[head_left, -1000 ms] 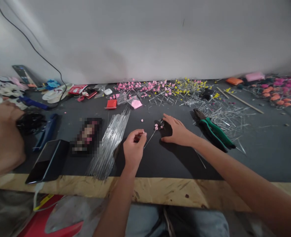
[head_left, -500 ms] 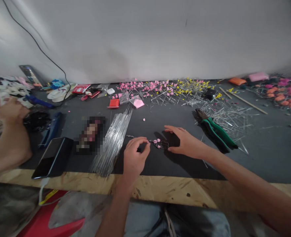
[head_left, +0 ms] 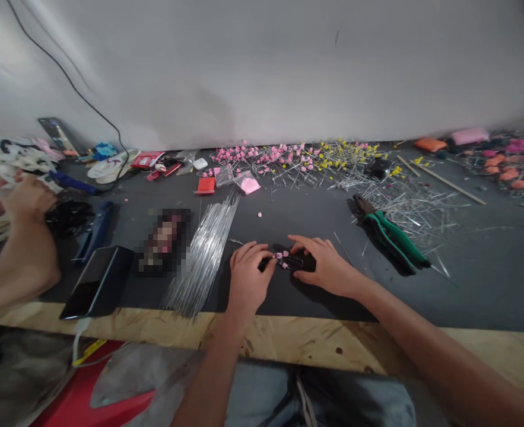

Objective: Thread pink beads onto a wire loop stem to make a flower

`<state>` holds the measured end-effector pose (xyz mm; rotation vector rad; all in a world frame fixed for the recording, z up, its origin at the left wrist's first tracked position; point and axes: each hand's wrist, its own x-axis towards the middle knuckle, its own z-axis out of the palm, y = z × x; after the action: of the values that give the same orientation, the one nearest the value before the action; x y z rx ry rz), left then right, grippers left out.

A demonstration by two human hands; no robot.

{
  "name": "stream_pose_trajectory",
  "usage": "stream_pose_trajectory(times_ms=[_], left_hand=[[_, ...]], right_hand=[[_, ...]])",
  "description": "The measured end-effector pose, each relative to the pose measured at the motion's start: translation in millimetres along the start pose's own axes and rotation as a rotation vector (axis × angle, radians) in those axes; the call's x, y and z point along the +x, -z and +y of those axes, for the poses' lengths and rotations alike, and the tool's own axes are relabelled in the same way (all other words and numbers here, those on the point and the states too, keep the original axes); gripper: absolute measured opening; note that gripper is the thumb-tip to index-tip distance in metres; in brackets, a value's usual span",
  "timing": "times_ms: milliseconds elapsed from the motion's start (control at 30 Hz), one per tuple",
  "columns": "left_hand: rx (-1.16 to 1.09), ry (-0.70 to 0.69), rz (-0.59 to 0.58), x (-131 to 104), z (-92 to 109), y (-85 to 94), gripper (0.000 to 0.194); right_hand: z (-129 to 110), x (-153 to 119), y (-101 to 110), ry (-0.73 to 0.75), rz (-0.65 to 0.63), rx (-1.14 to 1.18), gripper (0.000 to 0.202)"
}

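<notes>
Between my hands, just above the dark table top, is a small bundle of thin wires with pink blobs [head_left: 282,257] on it. My left hand [head_left: 250,270] pinches the bundle near the pink blobs, and a twisted wire tail [head_left: 235,241] sticks out to its left. Around the bundle's loose wire end curves my right hand [head_left: 321,264], its thumb and fingers apart. To the left of my left hand lies a thick sheaf of straight silvery wires [head_left: 203,255]. One small pink bit [head_left: 259,214] rests on the table beyond my hands.
Green-handled pliers [head_left: 390,237] lie right of my right hand, beside scattered wires [head_left: 415,207]. Pink-tipped wires [head_left: 266,157] and yellow-tipped ones [head_left: 346,155] pile along the wall. A phone [head_left: 95,284] stands front left. Further left, another person's hand [head_left: 30,193] works at white pieces.
My right hand has moved left, closer to the wire bundle and my left hand. My left hand has shifted slightly right, still pinching the bundle.
</notes>
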<state>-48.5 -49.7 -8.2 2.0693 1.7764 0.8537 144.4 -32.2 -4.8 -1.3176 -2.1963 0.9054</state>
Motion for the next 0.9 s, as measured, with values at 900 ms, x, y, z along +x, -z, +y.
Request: stream_pose_trajectory(times_ms=[900], left_hand=[[-0.015,0.019,-0.041,3.0,0.5,-1.2,0.006]], right_hand=[[-0.2,-0.1,-1.8,0.032,0.038,-0.017,0.059]])
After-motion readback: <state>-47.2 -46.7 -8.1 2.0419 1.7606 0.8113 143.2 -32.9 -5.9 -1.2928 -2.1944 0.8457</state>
